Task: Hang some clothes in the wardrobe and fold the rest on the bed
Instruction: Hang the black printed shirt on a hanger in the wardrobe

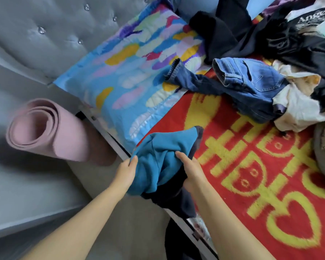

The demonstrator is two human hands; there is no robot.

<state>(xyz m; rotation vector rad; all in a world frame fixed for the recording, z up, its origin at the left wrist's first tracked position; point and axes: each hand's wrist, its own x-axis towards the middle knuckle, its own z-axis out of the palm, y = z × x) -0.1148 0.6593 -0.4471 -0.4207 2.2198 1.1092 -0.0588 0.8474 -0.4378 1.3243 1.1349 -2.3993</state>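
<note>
A teal and dark navy garment point(158, 162) is bunched over the near edge of the bed. My left hand point(126, 171) pinches its left side. On its right side my right hand point(191, 171) grips the cloth, fingers curled into the folds. The dark part hangs down past the bed edge. Blue jeans point(242, 81) lie crumpled further back on the bed, next to a cream garment point(296, 107). A heap of black clothes point(289, 40) fills the far right corner.
The bed carries a red blanket with yellow figures point(261, 175) and a blue patterned pillow point(124, 81) against a grey tufted headboard point(45, 34). A rolled pink mat point(45, 130) stands on the floor left of the bed.
</note>
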